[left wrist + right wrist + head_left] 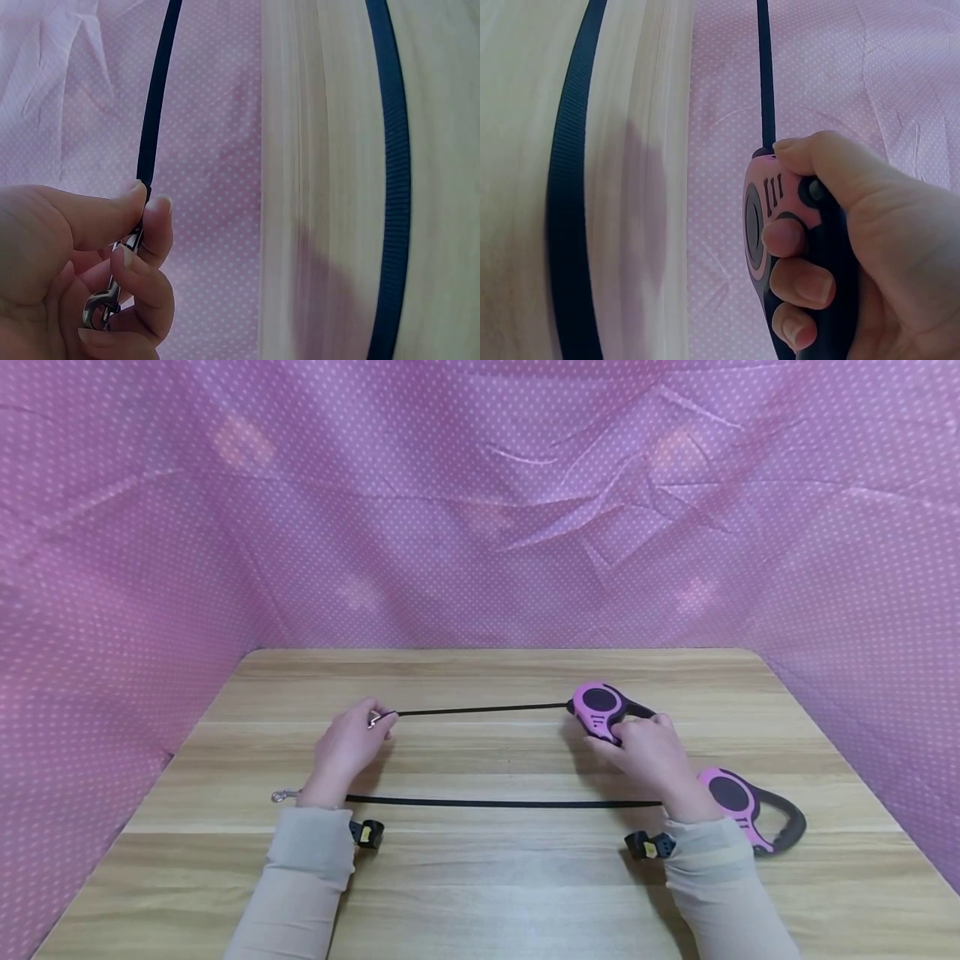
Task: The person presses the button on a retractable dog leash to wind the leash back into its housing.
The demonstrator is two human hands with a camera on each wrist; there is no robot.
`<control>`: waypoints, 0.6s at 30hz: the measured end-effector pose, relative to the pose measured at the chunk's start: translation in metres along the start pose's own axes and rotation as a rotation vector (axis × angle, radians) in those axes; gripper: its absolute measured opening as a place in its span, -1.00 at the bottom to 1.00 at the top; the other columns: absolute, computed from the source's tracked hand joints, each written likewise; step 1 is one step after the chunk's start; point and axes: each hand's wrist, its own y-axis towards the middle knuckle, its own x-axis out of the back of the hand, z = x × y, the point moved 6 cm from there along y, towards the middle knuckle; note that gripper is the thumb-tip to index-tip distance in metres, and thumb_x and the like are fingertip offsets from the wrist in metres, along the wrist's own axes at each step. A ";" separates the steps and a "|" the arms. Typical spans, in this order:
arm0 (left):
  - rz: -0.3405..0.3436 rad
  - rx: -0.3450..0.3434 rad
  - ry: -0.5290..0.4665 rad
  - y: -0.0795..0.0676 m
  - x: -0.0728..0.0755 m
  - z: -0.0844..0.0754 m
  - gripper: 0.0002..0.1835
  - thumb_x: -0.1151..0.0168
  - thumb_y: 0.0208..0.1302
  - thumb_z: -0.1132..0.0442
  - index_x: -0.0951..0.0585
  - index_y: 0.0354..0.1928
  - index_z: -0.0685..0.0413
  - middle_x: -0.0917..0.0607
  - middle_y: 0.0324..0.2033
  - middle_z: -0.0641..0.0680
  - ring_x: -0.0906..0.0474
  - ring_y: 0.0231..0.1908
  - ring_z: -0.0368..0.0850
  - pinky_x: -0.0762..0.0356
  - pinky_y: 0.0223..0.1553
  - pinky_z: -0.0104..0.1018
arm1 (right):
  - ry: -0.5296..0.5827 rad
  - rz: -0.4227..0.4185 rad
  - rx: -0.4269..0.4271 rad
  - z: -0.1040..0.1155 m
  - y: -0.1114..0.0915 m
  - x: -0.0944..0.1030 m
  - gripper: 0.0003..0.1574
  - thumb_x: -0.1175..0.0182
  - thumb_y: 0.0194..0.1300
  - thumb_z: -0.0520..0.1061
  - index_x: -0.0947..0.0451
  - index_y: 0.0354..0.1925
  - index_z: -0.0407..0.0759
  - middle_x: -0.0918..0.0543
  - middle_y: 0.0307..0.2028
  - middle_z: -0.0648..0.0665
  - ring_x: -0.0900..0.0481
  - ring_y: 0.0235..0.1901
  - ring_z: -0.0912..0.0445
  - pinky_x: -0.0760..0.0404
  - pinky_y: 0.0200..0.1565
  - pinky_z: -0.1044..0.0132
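My L hand (351,743) pinches the metal clip (94,304) at the end of a black strap (483,709), thumb & index at the strap end, other fingers curled by the clip. My R hand (651,750) grips the handle of the pink/blk leash casing (588,710), fingers wrapped thru the loop, thumb up by the strap outlet. Strap runs straight btwn my hands, L to R, held up off the table (495,893) over its far half.

2nd leash lies nearer me: its casing, pink/blk too (731,793), is on the R, partly hidden by my R wrist; its strap (495,803) runs L across the wood & passes behind my L wrist; its clip (281,795) pokes out on the far L.

Blk wrist gadgets w/ yellow bits sit at both cuffs, L one (367,833) & R one (649,845). Pink dotted cloth (480,485) hangs at the far side, L & R.
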 end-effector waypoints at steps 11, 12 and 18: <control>0.007 -0.018 0.013 -0.001 -0.003 -0.005 -0.67 0.01 0.49 -0.10 -0.55 0.01 -0.06 -0.76 -0.24 0.02 -0.63 -0.17 0.06 -0.42 -0.32 -0.15 | -0.007 0.001 0.014 0.006 0.001 -0.003 -0.35 -0.20 0.34 0.25 -0.31 -0.73 -0.05 -0.36 -0.77 0.04 -0.29 -0.68 0.10 -0.25 -0.10 0.05; 0.007 -0.019 0.013 -0.002 -0.003 -0.006 -0.67 0.00 0.49 -0.10 -0.55 0.01 -0.06 -0.76 -0.24 0.02 -0.63 -0.18 0.06 -0.42 -0.33 -0.16 | -0.007 0.003 0.013 0.006 0.001 -0.003 -0.35 -0.20 0.34 0.25 -0.31 -0.73 -0.05 -0.36 -0.77 0.04 -0.29 -0.67 0.10 -0.25 -0.10 0.05; 0.006 -0.024 0.020 -0.003 -0.004 -0.007 -0.67 -0.01 0.48 -0.10 -0.56 0.01 -0.06 -0.76 -0.24 0.02 -0.62 -0.20 0.04 -0.39 -0.34 -0.20 | -0.003 0.014 0.013 0.009 0.001 -0.003 -0.35 -0.20 0.34 0.26 -0.31 -0.72 -0.05 -0.36 -0.76 0.04 -0.29 -0.66 0.10 -0.24 -0.10 0.06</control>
